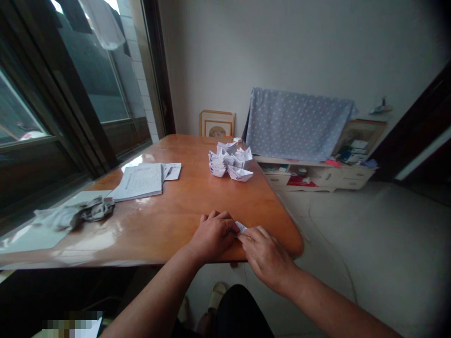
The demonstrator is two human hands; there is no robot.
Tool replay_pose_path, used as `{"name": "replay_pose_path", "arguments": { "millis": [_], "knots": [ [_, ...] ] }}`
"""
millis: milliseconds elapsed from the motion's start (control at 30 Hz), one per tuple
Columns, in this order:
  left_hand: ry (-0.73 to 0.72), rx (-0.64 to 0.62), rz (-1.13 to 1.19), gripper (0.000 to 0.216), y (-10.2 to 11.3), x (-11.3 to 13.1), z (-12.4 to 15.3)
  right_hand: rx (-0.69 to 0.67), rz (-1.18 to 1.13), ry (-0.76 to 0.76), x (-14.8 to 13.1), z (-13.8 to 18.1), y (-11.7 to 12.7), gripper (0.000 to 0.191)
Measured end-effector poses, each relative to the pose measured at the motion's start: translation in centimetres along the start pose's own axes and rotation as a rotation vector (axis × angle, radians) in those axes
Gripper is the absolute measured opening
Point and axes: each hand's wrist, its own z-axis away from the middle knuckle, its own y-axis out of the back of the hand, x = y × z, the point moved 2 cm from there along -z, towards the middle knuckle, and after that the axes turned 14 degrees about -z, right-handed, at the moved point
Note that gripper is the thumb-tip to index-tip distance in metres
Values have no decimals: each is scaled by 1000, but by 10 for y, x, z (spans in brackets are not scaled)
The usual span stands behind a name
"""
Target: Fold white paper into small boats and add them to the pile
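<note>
Close to the near edge of the wooden table, a small piece of folded white paper lies mostly hidden under my fingers. My left hand presses on its left side, fingers curled and closed on it. From the right, my right hand pinches the same folded paper, with its fingertips nearly touching the left ones. Farther back on the table, several folded paper boats stand nested and clustered together. Only a corner of the paper in my hands shows, so its full shape cannot be made out.
Left on the table lie a stack of printed sheets and a crumpled grey cloth. Beyond the table, picture frames lean on the wall. A low white cabinet and a dotted blue cloth stand at the right.
</note>
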Motion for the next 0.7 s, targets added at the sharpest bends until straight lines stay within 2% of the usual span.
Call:
{"name": "replay_pose_path", "arguments": {
  "millis": [200,333,700],
  "knots": [
    [-2,8,4,17,-3,-2,-1,1,1,-74,-1,-5,1,25],
    [-4,32,5,17,-5,-3,0,-19,47,-58,-2,-6,4,24],
    [-21,25,-8,20,-4,-3,1,-13,141,-139,12,17,24,28]
  ]
}}
